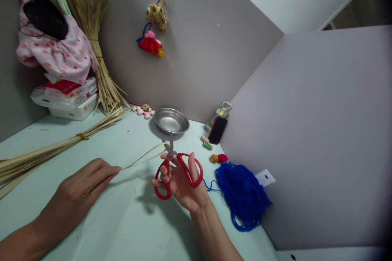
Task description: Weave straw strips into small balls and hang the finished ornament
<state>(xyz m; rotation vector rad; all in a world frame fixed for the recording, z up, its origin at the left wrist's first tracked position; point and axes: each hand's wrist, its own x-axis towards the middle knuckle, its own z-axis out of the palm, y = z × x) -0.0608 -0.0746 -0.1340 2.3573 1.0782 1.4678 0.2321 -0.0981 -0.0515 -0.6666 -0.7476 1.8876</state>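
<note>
My left hand (87, 181) pinches one end of thin straw strips (141, 158) between thumb and fingertips, just above the pale table. The strips stretch right to a pair of red-handled scissors (190, 178). My right hand (183, 183) holds these scissors with its fingers through the loops, palm turned up. Their blades stand apart and point away from me, with the strip ends beside them; whether the strips lie between the blades I cannot tell. Left of my hands lies a tied bundle of straw (82, 136).
A metal bowl (172, 121) stands at the back, beside small pink and white balls (141, 111). Blue yarn (241, 195) lies at right, near a phone (217, 130). A taller straw bundle (102, 69) leans by tissue packs (73, 106). Ornaments (150, 44) hang on the grey partition.
</note>
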